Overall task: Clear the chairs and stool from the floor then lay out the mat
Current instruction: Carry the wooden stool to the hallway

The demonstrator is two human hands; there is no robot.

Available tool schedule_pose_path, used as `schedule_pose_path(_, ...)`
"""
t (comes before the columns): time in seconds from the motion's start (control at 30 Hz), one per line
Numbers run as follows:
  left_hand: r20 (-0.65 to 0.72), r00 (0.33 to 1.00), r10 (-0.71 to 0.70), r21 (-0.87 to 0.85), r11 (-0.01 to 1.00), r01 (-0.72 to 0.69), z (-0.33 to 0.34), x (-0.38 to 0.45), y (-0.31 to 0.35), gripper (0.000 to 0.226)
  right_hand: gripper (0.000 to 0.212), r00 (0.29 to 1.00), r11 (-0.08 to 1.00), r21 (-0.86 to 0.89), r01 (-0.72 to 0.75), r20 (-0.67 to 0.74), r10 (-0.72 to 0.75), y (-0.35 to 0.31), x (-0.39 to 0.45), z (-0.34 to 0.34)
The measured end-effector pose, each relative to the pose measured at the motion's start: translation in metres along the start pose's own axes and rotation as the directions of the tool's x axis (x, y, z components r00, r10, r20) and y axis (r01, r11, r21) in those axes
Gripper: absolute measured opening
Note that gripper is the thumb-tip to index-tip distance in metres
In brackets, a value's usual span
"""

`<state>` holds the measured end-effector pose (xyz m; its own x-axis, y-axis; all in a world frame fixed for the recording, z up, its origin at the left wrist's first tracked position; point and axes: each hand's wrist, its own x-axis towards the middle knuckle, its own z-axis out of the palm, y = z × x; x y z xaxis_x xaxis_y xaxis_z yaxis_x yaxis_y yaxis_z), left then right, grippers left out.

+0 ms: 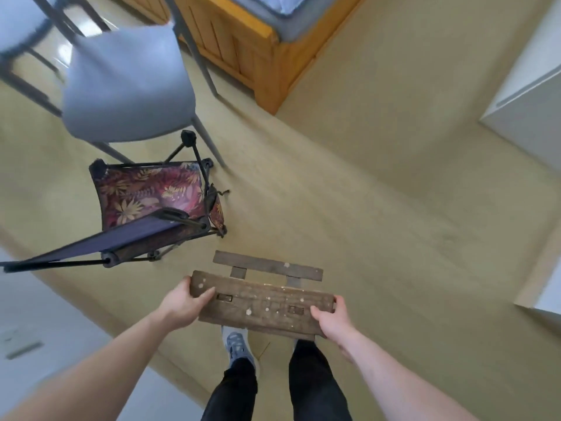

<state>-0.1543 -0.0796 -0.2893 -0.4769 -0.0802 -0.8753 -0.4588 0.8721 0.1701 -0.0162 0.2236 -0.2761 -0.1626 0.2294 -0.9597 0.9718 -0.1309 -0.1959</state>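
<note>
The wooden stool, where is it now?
The wooden stool is low in the head view, gripped at its ends by the left hand and right hand, near the folding chair.

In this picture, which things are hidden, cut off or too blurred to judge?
Head view only:
- Wooden stool: its legs are mostly hidden under the seat, which the left hand and right hand hold by its ends.
- Grey chair: the backrest is cut by the top-left edge and blurred.
- Folding chair: the dark back runs off the left edge.
- The mat: not in view.

worn wooden stool (264, 305), grey chair (127, 86), floral folding chair (145, 192)
</note>
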Motion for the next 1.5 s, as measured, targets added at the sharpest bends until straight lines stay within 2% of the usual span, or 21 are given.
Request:
schedule_pose_path(0.1, -0.054, 0.997, 0.056, 0.009, 0.998, -0.055, -0.024, -0.082, 0.035, 0.076, 0.073, 0.998, 0.998, 0.006, 0.06, -0.034, -0.06, -0.017, -0.075, -0.041)
schedule_pose_path(0.3, -0.092, 0.977, 0.194, 0.027, 0.981, -0.192, -0.056, -0.208, 0.085, 0.079, 0.063, 0.97, 0.975, 0.062, 0.215, -0.126, -0.206, -0.022, -0.197, -0.098)
schedule_pose_path(0.43, -0.101, 0.941, 0.324, 0.034, 0.946, -0.323, -0.075, -0.259, 0.096, 0.075, 0.06, 0.944, 0.954, 0.096, 0.283, -0.204, -0.26, 0.007, -0.258, -0.118)
schedule_pose_path(0.57, -0.065, 0.885, 0.46, 0.086, 0.887, -0.454, -0.084, -0.298, 0.11, 0.092, 0.065, 0.917, 0.935, 0.139, 0.326, -0.289, -0.277, 0.051, -0.307, -0.126)
schedule_pose_path(0.73, -0.021, 0.821, 0.57, 0.187, 0.809, -0.557, -0.076, -0.341, 0.143, 0.088, 0.041, 0.875, 0.892, 0.23, 0.388, -0.398, -0.278, 0.098, -0.35, -0.13)
schedule_pose_path(0.83, 0.025, 0.773, 0.634, 0.223, 0.75, -0.623, -0.062, -0.363, 0.164, 0.072, 0.038, 0.868, 0.855, 0.322, 0.406, -0.427, -0.251, 0.127, -0.367, -0.138)
schedule_pose_path(0.9, 0.069, 0.717, 0.694, 0.266, 0.68, -0.684, -0.045, -0.381, 0.181, 0.062, 0.036, 0.861, 0.806, 0.415, 0.423, -0.462, -0.214, 0.151, -0.381, -0.146)
schedule_pose_path(1.03, 0.12, 0.68, 0.724, 0.292, 0.629, -0.721, -0.011, -0.407, 0.21, 0.064, 0.033, 0.841, 0.736, 0.502, 0.455, -0.514, -0.17, 0.185, -0.394, -0.164)
schedule_pose_path(1.23, 0.199, 0.594, 0.779, 0.356, 0.508, -0.785, 0.063, -0.452, 0.262, 0.035, 0.034, 0.82, 0.656, 0.588, 0.474, -0.566, -0.086, 0.246, -0.392, -0.213)
schedule_pose_path(1.5, 0.291, 0.533, 0.795, 0.416, 0.396, -0.818, 0.184, -0.507, 0.332, 0.043, 0.029, 0.806, 0.543, 0.677, 0.496, -0.591, 0.001, 0.337, -0.382, -0.309)
